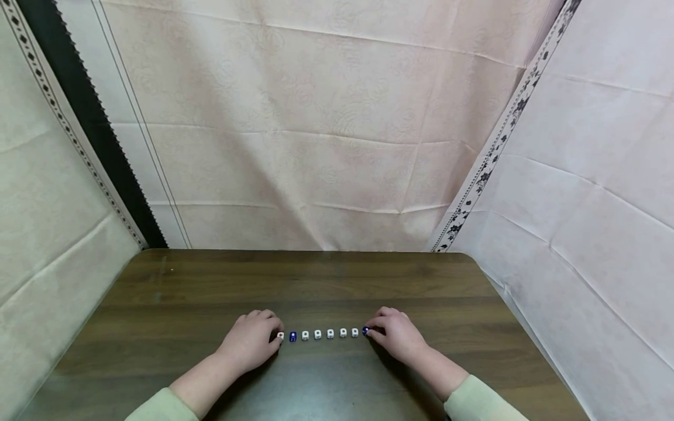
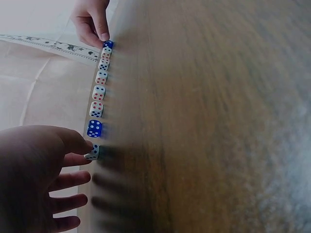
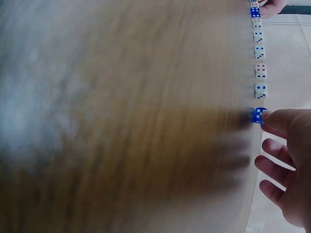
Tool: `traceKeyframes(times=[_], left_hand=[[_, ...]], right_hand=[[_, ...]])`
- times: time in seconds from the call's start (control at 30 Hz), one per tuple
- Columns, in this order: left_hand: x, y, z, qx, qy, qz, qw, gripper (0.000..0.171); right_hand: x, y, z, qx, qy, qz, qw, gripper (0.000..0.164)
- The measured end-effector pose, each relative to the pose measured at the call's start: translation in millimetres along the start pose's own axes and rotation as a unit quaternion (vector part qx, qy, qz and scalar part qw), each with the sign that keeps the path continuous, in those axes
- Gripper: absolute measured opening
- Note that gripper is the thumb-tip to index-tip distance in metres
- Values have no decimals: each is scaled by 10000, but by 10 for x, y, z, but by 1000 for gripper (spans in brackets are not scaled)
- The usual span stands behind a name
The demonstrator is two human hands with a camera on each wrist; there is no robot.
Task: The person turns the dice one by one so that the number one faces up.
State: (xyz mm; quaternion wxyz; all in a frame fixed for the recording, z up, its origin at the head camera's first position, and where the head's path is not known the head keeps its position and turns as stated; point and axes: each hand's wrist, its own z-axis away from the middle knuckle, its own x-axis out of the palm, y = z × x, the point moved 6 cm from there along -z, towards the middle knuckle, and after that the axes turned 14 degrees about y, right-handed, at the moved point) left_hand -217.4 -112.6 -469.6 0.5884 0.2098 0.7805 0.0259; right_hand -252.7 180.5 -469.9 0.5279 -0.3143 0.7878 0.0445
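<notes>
A straight row of small dice runs left to right across the table. At its left end my left hand (image 1: 251,340) pinches a white die (image 2: 94,152) between thumb and forefinger, the other fingers spread apart. Beside that die sits a blue die (image 1: 292,336) with white dots. Several white dice follow, among them one in the middle (image 1: 330,334), with narrow gaps between them. My right hand (image 1: 398,335) pinches another blue die (image 3: 259,115) at the right end; its thumb covers part of the near face. Both held dice appear to rest on the tabletop.
The brown wooden table (image 1: 326,280) has rounded far corners. Pale patterned cloth (image 1: 316,117) hangs behind it, and more cloth lines the left and right sides. Light green sleeves (image 1: 481,400) cover both forearms.
</notes>
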Motion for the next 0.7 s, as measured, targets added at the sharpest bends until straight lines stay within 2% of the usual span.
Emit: traceKeyframes(times=[0.2,0.47,0.7], left_hand=[[10,-3,3,-12,-16,2,10000,8],[7,-12,2,-66,-29,23,10000,10],[14,-26,13,-208,3,113,9997,13]], right_hand=[[5,23,6,-84,51,-5,10000,12],[3,41,13,1,106,-86,9999,16],[3,47,54,253,63,-204,9995,19]])
